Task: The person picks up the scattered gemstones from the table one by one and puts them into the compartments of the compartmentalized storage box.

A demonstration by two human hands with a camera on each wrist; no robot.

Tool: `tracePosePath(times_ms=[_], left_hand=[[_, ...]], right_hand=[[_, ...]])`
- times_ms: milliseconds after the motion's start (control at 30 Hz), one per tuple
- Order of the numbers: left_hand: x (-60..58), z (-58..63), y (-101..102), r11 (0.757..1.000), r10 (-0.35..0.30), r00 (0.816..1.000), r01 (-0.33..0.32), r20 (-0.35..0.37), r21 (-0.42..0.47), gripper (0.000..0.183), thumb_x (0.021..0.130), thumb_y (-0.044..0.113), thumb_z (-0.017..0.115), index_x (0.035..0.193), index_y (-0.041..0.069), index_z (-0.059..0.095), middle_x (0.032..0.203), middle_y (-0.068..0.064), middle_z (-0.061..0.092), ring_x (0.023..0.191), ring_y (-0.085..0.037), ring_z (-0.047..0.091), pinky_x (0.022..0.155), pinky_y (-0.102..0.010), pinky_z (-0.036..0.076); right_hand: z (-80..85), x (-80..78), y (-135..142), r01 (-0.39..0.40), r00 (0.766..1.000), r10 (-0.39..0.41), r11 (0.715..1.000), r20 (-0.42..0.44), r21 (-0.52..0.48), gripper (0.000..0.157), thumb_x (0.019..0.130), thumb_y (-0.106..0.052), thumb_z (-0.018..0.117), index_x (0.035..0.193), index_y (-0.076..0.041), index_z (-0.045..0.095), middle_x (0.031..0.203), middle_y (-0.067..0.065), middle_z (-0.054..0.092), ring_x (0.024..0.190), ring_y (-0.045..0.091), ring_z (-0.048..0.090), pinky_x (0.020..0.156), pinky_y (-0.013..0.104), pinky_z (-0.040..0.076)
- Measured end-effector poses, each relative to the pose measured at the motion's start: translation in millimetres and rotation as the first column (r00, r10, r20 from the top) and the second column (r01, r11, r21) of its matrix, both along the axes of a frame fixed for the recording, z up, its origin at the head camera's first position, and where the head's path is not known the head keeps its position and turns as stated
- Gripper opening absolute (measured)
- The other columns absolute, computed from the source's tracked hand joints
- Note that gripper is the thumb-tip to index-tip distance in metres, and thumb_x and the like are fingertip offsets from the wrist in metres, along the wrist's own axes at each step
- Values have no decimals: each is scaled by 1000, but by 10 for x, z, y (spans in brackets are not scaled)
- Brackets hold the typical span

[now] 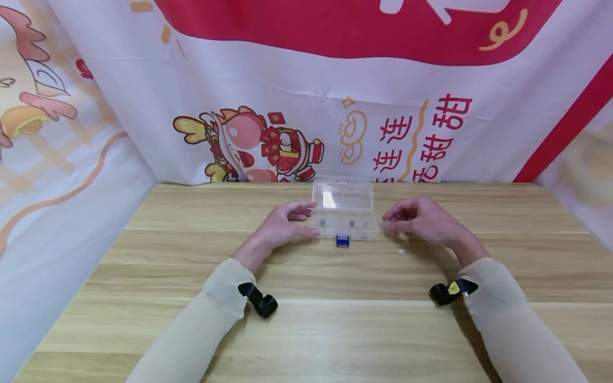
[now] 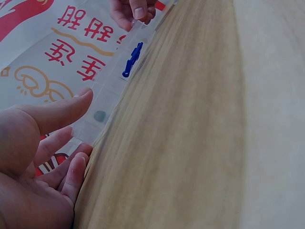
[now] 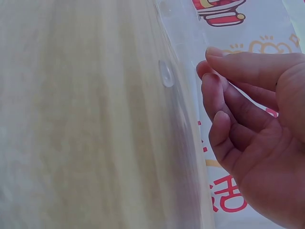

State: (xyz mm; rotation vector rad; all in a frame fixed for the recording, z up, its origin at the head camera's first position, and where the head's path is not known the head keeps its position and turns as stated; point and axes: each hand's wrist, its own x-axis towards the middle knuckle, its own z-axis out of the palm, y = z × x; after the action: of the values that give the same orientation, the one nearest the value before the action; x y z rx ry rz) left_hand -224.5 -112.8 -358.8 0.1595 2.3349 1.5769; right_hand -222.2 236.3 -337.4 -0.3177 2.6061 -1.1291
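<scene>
A clear plastic compartment box (image 1: 345, 234) lies on the table with its lid (image 1: 347, 196) raised at the back. On its front edge is a blue latch (image 1: 342, 241). Small round greyish pieces (image 1: 352, 223) lie in some compartments. My left hand (image 1: 286, 225) rests at the box's left side, thumb straight near the front corner and fingers loosely bent. Beside the right end, my right hand (image 1: 423, 219) pinches a small pale piece (image 1: 386, 224) between thumb and fingertips; in the right wrist view it is mostly hidden. A small clear oval piece (image 3: 166, 74) lies on the table nearby.
The wood-grain table (image 1: 306, 330) ends at the back against a printed cloth (image 1: 297, 74) with red lettering and cartoon figures. The raised lid stands close to that cloth. Each sleeve carries a black wrist camera (image 1: 258, 300).
</scene>
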Motion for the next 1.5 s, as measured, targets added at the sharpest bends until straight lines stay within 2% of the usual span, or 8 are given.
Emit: tracePosePath(times_ms=[267, 900, 1500], left_hand=[[1, 5, 1, 1000, 3, 1000, -3, 1, 2, 72, 83, 20, 92, 147, 29, 62, 144, 1, 63, 136, -24, 54, 123, -46, 42], [-2, -3, 1, 1000, -1, 1000, 1, 1, 7, 72, 83, 19, 91, 148, 29, 61, 146, -1, 63, 137, -25, 54, 124, -47, 41], [-5, -11, 2, 1000, 2, 1000, -2, -7, -2, 73, 83, 20, 92, 148, 29, 61, 145, 0, 63, 137, -24, 54, 124, -47, 41]], right_hand=[[15, 17, -15, 7, 1000, -7, 1000, 0, -30, 24, 98, -28, 77, 119, -17, 77, 112, 9, 73, 99, 27, 64, 81, 32, 55], [39, 38, -42, 16, 1000, -15, 996, 2, -88, 26, 98, -25, 76, 122, -15, 76, 115, 10, 72, 103, 28, 66, 86, 34, 56], [20, 33, -79, 2, 999, -6, 994, -34, -112, 25, 98, -22, 77, 120, -10, 76, 112, 12, 75, 99, 24, 69, 83, 29, 57]])
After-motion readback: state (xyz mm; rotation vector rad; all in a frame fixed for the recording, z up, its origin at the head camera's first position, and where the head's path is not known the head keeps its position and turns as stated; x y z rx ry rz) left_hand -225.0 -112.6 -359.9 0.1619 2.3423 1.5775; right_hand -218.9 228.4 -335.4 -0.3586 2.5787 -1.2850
